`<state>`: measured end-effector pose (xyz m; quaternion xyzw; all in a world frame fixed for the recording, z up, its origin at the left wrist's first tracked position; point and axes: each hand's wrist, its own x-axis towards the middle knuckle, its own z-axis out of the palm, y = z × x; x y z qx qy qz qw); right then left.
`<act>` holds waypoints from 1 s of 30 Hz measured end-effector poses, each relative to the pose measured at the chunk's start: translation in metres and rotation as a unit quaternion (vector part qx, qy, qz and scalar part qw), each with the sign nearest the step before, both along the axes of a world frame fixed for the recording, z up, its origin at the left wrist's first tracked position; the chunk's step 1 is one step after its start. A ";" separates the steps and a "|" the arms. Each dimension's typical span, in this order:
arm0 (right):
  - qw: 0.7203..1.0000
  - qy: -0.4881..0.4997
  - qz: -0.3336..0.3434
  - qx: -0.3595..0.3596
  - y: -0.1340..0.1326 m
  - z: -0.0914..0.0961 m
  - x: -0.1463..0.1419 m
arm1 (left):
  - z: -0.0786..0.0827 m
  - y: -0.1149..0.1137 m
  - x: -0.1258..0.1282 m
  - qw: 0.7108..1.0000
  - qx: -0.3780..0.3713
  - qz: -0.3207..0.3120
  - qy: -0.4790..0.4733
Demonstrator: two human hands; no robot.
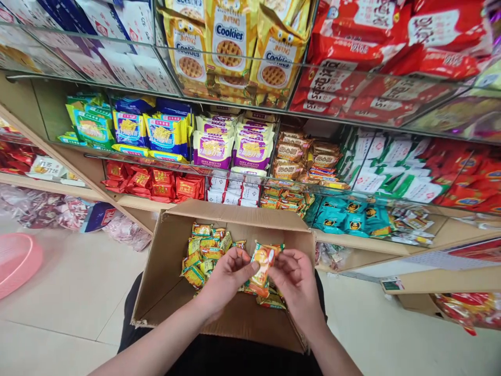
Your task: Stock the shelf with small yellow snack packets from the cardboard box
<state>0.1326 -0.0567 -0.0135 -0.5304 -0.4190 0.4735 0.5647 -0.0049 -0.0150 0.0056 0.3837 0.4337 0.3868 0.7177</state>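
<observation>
An open cardboard box (pixel 166 271) rests on my lap, with several small yellow-orange snack packets (pixel 201 250) lying inside. Over the box, my left hand (pixel 225 277) and my right hand (pixel 295 279) both pinch a small stack of the same orange packets (pixel 261 263). The left hand's thumb presses on the stack's left side. Fingertips of the right hand close on its right edge.
Glass-fronted shelves ahead hold cookie bags (pixel 230 36), red packs (pixel 391 47), purple soda biscuits (pixel 213 149), teal packets (pixel 352 216) and red packets (pixel 156 183). A pink basket (pixel 15 261) lies on the tiled floor at the left.
</observation>
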 end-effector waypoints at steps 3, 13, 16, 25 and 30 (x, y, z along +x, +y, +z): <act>0.997 -0.075 0.004 0.025 -0.004 -0.002 -0.007 | 0.001 0.001 0.011 1.000 -0.009 -0.003 0.005; 0.922 -0.311 -0.230 0.019 0.035 -0.003 0.124 | 0.032 0.081 -0.033 0.804 0.440 -0.072 0.394; 0.880 -0.433 -0.196 0.004 0.068 -0.029 0.152 | 0.026 0.118 -0.038 0.714 0.518 -0.124 0.455; 0.788 -0.602 -0.126 0.017 0.151 -0.042 0.142 | 0.020 0.175 0.058 0.571 0.489 -0.372 0.545; 0.710 -0.691 -0.087 -0.103 0.161 -0.032 0.135 | 0.011 0.192 0.128 0.552 0.453 -0.389 0.581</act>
